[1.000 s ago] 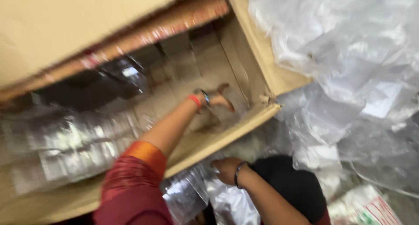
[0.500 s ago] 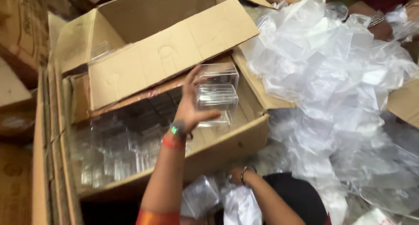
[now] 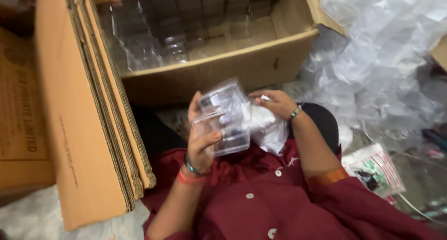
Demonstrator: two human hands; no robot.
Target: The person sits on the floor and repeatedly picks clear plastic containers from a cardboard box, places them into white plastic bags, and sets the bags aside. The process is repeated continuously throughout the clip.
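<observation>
My left hand (image 3: 201, 136) grips a small stack of clear plastic boxes (image 3: 225, 119) held above my lap, fingers wrapped around the near side. My right hand (image 3: 274, 103) rests on a crumpled clear plastic bag (image 3: 267, 130) just right of the boxes, fingers bent on its top. Bangles sit on both wrists. Behind my hands stands an open cardboard carton (image 3: 219, 68) with more clear plastic boxes (image 3: 153, 49) inside.
Flattened cardboard sheets (image 3: 88, 128) lean at the left. A big heap of clear plastic bags (image 3: 386, 68) fills the right. A printed packet (image 3: 375, 168) lies on the floor at the lower right, beside my red shirt.
My left hand has come out of the carton with the clear boxes and brought them down to my lap. My right hand has risen to the bag beside them.
</observation>
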